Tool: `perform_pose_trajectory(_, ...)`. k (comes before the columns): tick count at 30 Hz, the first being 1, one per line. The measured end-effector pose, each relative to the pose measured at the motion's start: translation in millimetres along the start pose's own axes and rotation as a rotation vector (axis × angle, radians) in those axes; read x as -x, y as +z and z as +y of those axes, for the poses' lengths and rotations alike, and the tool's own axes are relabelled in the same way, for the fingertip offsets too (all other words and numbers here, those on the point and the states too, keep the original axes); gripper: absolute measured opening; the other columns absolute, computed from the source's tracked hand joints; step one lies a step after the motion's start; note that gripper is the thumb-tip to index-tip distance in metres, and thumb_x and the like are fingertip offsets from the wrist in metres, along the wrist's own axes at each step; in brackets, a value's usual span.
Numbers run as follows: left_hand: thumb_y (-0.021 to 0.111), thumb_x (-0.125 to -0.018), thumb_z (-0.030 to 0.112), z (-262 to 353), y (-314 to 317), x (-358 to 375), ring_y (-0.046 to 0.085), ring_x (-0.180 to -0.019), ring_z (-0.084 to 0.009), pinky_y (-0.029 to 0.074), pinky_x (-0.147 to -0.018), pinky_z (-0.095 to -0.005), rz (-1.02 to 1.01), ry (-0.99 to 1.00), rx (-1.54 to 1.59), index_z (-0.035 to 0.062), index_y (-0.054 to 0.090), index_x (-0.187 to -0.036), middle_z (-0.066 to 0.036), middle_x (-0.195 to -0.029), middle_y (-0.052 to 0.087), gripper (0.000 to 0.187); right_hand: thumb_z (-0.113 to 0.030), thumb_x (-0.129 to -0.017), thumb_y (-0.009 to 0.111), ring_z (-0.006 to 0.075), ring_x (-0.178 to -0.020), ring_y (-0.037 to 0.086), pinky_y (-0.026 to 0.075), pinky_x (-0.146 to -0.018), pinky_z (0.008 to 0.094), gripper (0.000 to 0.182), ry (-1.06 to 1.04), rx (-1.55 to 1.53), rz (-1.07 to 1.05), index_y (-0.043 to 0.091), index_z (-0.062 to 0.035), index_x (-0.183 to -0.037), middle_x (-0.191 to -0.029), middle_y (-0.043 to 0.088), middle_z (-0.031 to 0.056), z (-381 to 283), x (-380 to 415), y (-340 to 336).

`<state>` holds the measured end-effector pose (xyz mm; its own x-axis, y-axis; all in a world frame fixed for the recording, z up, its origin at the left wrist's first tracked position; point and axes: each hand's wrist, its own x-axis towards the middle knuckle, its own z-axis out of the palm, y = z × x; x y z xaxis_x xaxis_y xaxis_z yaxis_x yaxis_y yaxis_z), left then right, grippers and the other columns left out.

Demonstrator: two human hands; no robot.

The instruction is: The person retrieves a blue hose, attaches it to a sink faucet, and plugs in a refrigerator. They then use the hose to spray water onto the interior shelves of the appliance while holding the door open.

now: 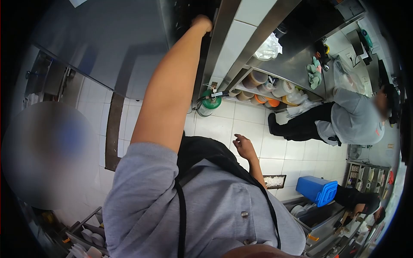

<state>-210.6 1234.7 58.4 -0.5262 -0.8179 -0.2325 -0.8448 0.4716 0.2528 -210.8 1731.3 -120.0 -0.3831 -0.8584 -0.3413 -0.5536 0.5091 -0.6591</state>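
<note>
My left arm stretches far forward, and my left hand [202, 22] is curled at the dark gap [185, 26] between a large grey panel [107, 38] and a steel frame [221, 26]. Its fingers are bent and partly out of sight, so what they grip cannot be made out. Low at my side hangs my right hand [245, 147], fingers loosely apart and holding nothing, above the white tiled floor [215, 129]. A black apron [206, 148] covers the front of my grey shirt.
A green gas cylinder [209, 104] stands on the floor ahead. Shelves hold several tubs [256, 78] under a steel counter [297, 56]. One person [355, 114] stands at right; another [359, 200] is beyond the blue bin [316, 190]. Left is blurred.
</note>
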Motion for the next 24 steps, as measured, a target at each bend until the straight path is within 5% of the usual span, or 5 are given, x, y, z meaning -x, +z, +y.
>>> perform_pose_trajectory(3, 0.06, -0.079, 0.006, -5, 23, -24, 0.069, -0.079, -0.0236, 0.055, -0.068, -0.0368, 0.108, -0.115, 0.459, -0.0029, 0.066, -0.101, -0.017, -0.088, 0.069, 0.025, -0.019, -0.088, 0.059, 0.0362, -0.096, 0.063, 0.049, -0.085, 0.0432, 0.037, -0.037, 0.074, -0.109, 0.057, -0.0014, -0.121, -0.109, 0.063, 0.0233, -7, 0, 2)
perform_pose_trajectory(5, 0.065, -0.078, 0.012, -5, 29, -25, 0.051, -0.045, -0.021, 0.037, -0.037, -0.0343, 0.206, -0.26, 0.759, -0.0007, 0.063, -0.069, -0.012, -0.061, 0.056, 0.016, -0.021, -0.089, 0.058, 0.0377, -0.098, 0.061, 0.049, -0.086, 0.0439, 0.038, -0.031, 0.112, -0.131, 0.056, -0.0023, -0.121, -0.11, 0.062, 0.0229, -4, 0, 3)
perform_pose_trajectory(9, 0.06, -0.082, 0.014, -6, 24, -15, 0.054, -0.049, -0.0187, 0.038, -0.039, -0.0328, 0.071, -0.283, 0.767, -0.0012, 0.063, -0.071, -0.013, -0.063, 0.057, 0.019, -0.02, -0.089, 0.058, 0.0389, -0.098, 0.06, 0.048, -0.085, 0.045, 0.036, -0.012, 0.168, -0.148, 0.056, -0.0031, -0.12, -0.106, 0.063, 0.0221, 9, 4, 7)
perform_pose_trajectory(20, 0.057, -0.079, 0.012, 13, 9, 40, 0.053, -0.057, -0.0132, 0.045, -0.049, -0.0344, 0.267, -0.408, 1.171, -0.0079, 0.061, -0.08, -0.013, -0.072, 0.062, 0.02, -0.014, -0.087, 0.058, 0.0383, -0.095, 0.061, 0.049, -0.082, 0.0454, 0.033, 0.026, 0.172, -0.148, 0.057, -0.0024, -0.118, -0.1, 0.064, 0.0218, 24, 5, -3)
perform_pose_trajectory(24, 0.058, -0.079, 0.011, 10, 22, 19, 0.053, -0.057, -0.0114, 0.045, -0.048, -0.033, 0.285, -0.356, 1.037, -0.0078, 0.061, -0.08, -0.015, -0.072, 0.063, 0.019, -0.013, -0.087, 0.058, 0.0378, -0.094, 0.061, 0.049, -0.083, 0.045, 0.033, -0.002, 0.177, -0.15, 0.057, -0.0014, -0.117, -0.099, 0.064, 0.0221, 28, 5, -1)
